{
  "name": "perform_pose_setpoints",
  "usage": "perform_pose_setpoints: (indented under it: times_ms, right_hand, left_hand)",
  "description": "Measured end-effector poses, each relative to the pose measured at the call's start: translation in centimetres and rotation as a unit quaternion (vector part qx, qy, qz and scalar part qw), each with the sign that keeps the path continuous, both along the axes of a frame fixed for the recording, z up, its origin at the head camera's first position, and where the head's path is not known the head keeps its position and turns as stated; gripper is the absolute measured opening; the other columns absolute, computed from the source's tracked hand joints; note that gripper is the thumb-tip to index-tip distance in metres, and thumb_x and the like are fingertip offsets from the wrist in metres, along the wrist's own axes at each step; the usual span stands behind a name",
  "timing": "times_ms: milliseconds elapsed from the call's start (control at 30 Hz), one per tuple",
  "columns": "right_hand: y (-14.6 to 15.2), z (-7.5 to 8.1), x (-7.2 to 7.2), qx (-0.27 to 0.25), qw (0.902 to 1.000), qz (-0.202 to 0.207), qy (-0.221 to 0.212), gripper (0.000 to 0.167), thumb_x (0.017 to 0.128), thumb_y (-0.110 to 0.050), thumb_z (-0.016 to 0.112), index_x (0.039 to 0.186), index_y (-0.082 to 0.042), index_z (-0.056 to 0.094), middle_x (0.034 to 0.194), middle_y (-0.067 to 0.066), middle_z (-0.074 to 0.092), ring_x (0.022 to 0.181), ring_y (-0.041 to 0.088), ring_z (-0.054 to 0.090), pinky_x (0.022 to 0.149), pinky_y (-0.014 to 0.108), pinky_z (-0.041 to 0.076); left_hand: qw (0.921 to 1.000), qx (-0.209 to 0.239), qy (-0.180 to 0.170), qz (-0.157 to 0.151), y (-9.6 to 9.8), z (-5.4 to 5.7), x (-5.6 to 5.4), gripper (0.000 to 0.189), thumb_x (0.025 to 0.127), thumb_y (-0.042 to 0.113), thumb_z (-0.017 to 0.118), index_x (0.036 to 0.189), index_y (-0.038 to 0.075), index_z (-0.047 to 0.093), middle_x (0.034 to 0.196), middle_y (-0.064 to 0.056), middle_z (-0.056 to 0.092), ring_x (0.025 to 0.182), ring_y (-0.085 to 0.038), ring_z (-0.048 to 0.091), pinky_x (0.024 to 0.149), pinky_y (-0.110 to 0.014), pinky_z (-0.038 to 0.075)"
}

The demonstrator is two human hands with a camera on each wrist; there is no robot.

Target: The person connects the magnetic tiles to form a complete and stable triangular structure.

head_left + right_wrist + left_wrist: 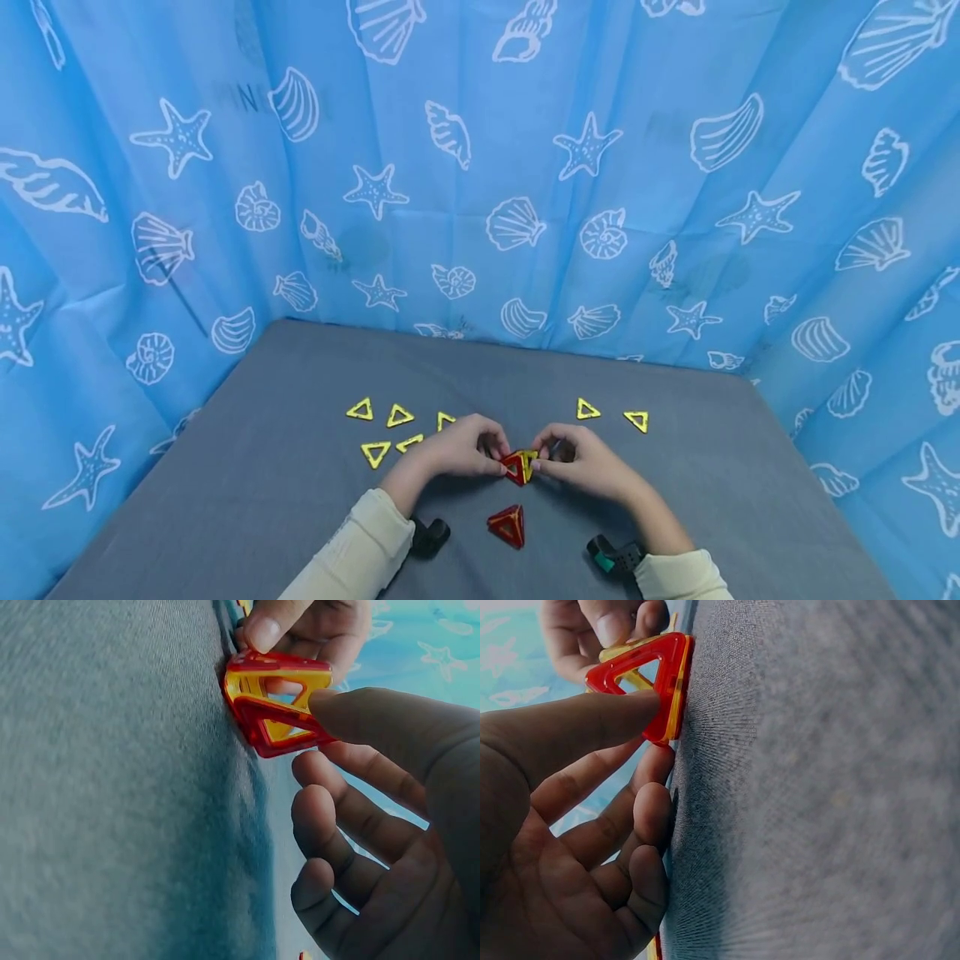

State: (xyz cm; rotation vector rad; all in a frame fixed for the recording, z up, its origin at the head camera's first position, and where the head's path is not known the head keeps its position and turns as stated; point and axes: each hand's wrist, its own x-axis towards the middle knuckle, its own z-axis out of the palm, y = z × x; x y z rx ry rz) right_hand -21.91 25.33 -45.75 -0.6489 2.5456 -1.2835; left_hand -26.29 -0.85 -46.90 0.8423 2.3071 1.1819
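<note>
Both hands meet at a small construction of red and yellow triangular magnetic tiles (pixel 516 467), which touches or nearly touches the grey cloth. My left hand (pixel 467 447) pinches its red side; in the left wrist view the thumb lies over the red tile (pixel 673 667). On the other side my right hand (pixel 588 460) pinches the construction, its thumb on a side where red and yellow frames (pixel 289 682) show in the right wrist view. The fingers hide part of the far faces. Nearer the body stands a red pyramid of triangular tiles (pixel 507 527).
Several yellow triangular tiles lie flat left of the hands, such as one yellow triangle (pixel 375 453). Two more, a yellow tile (pixel 587 408) and another yellow tile (pixel 637 421), lie behind the right hand. A blue curtain (pixel 480 183) borders the grey table (pixel 315 367).
</note>
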Motion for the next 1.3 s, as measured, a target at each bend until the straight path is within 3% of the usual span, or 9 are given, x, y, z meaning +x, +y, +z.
perform_pose_setpoints:
  times_ms: [300, 600, 1300]
  right_hand:
    - [-0.4, -0.2, -0.1, -0.010, 0.9999, 0.003, 0.012, 0.016, 0.102, -0.017, 0.073, 0.116, -0.011, 0.072, 0.098, 0.005, 0.073, 0.073, 0.012, 0.065, 0.063, 0.029, 0.056]
    - [-0.9, -0.4, 0.2, -0.028, 0.9993, 0.007, 0.024, 0.015, 0.104, -0.015, 0.069, 0.115, -0.006, 0.073, 0.097, 0.010, 0.073, 0.071, 0.012, 0.065, 0.061, 0.029, 0.055]
    - [-1.6, -0.8, 0.3, -0.023, 0.9983, -0.015, 0.052, 0.006, 0.101, -0.015, 0.073, 0.104, -0.011, 0.075, 0.092, 0.004, 0.072, 0.070, 0.012, 0.064, 0.062, 0.028, 0.054]
  left_hand:
    - [1.0000, -0.005, 0.001, 0.000, 0.1, 0.1, 0.0, 0.008, 0.093, 0.014, 0.082, 0.096, 0.017, 0.075, 0.090, 0.005, 0.070, 0.083, -0.011, 0.064, 0.078, -0.028, 0.053]
    - [0.9999, -0.012, 0.004, -0.002, 0.1, 0.0, 0.1, 0.005, 0.094, 0.019, 0.080, 0.096, 0.019, 0.076, 0.090, 0.007, 0.070, 0.082, -0.011, 0.064, 0.077, -0.029, 0.053]
    - [0.9998, -0.004, 0.010, -0.016, 0.1, 0.2, 0.3, 0.004, 0.095, 0.015, 0.080, 0.098, 0.018, 0.079, 0.088, 0.007, 0.071, 0.081, -0.009, 0.064, 0.075, -0.027, 0.053]
